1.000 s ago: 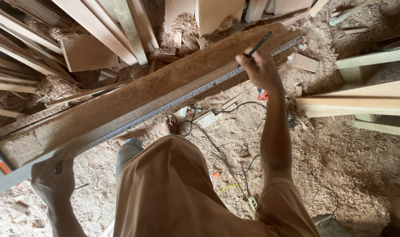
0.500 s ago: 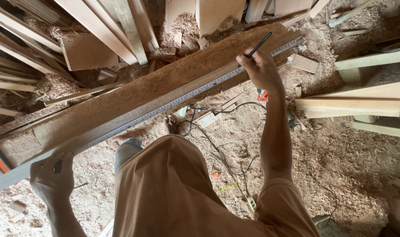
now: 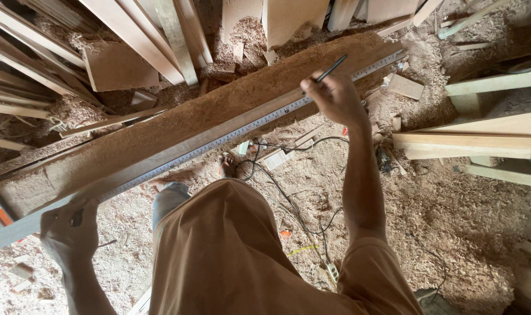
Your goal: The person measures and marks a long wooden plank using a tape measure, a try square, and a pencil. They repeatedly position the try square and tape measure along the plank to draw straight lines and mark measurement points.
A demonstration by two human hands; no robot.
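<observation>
a long metal ruler (image 3: 207,142) is pinned along the rough plank (image 3: 219,111) by the left hand (image 3: 70,230), closed over its near end, while a pencil (image 3: 331,69) is pinched in the right hand (image 3: 335,96) against the ruler's edge.

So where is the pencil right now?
In the head view the pencil is up on the right side, in the right hand, its tip just above the long metal ruler lying along the wood plank.
</observation>
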